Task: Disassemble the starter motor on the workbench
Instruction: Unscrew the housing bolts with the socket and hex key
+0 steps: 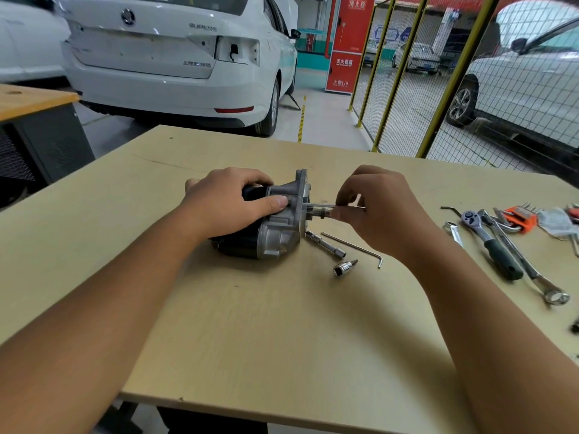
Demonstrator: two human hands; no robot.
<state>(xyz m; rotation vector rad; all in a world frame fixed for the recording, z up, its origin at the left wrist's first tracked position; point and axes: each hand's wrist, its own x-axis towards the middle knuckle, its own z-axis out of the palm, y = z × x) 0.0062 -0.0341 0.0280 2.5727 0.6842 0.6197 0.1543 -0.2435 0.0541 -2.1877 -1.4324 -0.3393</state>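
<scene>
- The left hand (228, 205) grips the starter motor (275, 220) on the tabletop (250, 324).
- The right hand (376, 205) fingers (341, 200) pinch a thin long bolt (316, 205) sticking out of the motor's flange.

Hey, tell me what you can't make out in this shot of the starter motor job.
Head view only:
- Starter motor: its rear end sits under the left hand.
- Long thin bolt: its outer end is hidden inside the right hand.
- Orange hex key set: sizes too small to read.
- Tools at the right edge: cut off.
</scene>
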